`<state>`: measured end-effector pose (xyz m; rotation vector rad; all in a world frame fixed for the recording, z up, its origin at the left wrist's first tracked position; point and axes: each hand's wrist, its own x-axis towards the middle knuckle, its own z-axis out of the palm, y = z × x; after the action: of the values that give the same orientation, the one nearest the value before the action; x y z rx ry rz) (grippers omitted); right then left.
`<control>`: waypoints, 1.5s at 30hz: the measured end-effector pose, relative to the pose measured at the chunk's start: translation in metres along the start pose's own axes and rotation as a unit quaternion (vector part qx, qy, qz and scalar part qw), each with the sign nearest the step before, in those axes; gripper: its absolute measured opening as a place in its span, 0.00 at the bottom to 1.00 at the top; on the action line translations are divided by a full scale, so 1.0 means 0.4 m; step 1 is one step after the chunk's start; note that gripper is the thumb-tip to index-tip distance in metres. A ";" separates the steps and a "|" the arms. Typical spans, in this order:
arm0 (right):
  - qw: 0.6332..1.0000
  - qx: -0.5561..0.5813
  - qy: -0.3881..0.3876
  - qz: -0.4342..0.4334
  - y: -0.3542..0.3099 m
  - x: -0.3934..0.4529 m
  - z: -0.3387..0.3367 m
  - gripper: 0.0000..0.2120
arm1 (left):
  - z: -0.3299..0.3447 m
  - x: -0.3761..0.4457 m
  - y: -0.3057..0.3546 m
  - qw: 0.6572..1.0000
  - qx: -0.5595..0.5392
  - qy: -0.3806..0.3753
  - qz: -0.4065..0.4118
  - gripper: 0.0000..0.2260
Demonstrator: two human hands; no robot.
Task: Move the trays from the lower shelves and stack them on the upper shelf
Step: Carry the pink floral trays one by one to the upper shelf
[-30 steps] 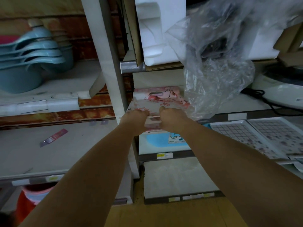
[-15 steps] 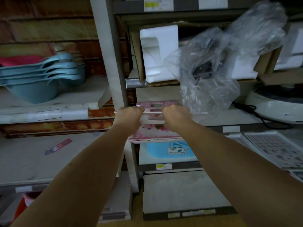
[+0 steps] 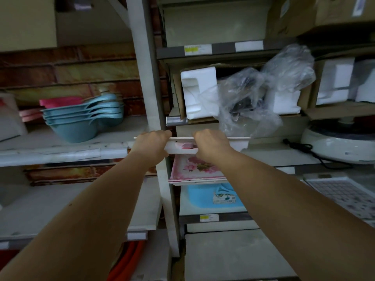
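A white tray with pink flowers (image 3: 180, 146) is held edge-on in front of the shelf upright, at the height of the middle shelf. My left hand (image 3: 151, 146) grips its near rim on the left and my right hand (image 3: 211, 146) grips it on the right. Below the hands another pink floral tray (image 3: 194, 169) lies flat, jutting out over the lower shelf. A blue tray (image 3: 203, 197) with a label sits on the lower shelf (image 3: 229, 217) beneath it. Patterned white trays (image 3: 343, 191) lie on the same level at the right.
A grey upright post (image 3: 146, 78) divides the shelving. Stacked blue scoops (image 3: 81, 116) sit on the left shelf. Styrofoam blocks (image 3: 198, 92) and a crumpled plastic bag (image 3: 259, 98) fill the shelf above the tray. A white appliance (image 3: 341, 142) with a black cord stands right. Cardboard boxes sit at top.
Both hands have lifted the floral tray from lying on the lower stack up to the height of the middle shelf edge, and it now shows edge-on. My view has tilted upward.
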<state>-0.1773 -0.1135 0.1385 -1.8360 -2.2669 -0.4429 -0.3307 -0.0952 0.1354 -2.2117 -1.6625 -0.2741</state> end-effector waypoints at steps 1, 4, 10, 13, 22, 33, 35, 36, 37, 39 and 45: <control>1.000 0.001 0.005 -0.002 -0.008 -0.008 -0.017 0.13 | -0.011 -0.010 -0.008 1.000 0.003 0.004 0.000 0.14; 1.000 -0.010 0.020 0.001 -0.036 -0.032 -0.064 0.13 | -0.045 -0.038 -0.032 0.999 0.029 0.017 0.008 0.16; 0.999 -0.023 0.028 -0.008 -0.102 -0.062 -0.132 0.14 | -0.112 -0.101 -0.080 0.999 0.041 0.021 0.009 0.18; 0.999 -0.026 0.031 -0.022 -0.131 -0.078 -0.154 0.14 | -0.141 -0.142 -0.100 0.998 0.052 0.022 -0.003 0.16; 0.992 -0.026 0.057 -0.108 -0.171 -0.143 -0.240 0.14 | -0.226 -0.264 -0.094 0.995 0.056 0.012 -0.076 0.21; 0.972 0.001 0.108 -0.207 -0.136 -0.283 -0.340 0.14 | -0.361 -0.429 0.012 0.981 0.087 0.016 -0.172 0.24; 0.967 0.017 0.117 -0.224 -0.154 -0.310 -0.354 0.14 | -0.391 -0.475 0.015 0.976 0.099 0.010 -0.191 0.25; 0.964 0.022 0.121 -0.234 -0.167 -0.322 -0.360 0.14 | -0.405 -0.500 0.016 0.974 0.105 0.005 -0.202 0.26; 0.961 0.027 0.126 -0.245 -0.181 -0.336 -0.366 0.14 | -0.419 -0.525 0.016 0.970 0.112 0.000 -0.214 0.25; 0.953 0.042 0.140 -0.265 -0.211 -0.362 -0.379 0.15 | -0.446 -0.577 0.014 0.963 0.132 -0.006 -0.235 0.23; 0.924 0.093 0.166 -0.333 -0.322 -0.420 -0.407 0.15 | -0.509 -0.728 -0.016 0.938 0.174 -0.021 -0.300 0.21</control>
<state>-0.2735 -0.3488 0.2213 -0.7848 -2.5151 -0.5570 -0.4091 -0.4320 0.2173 -1.4269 -2.1824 -0.0705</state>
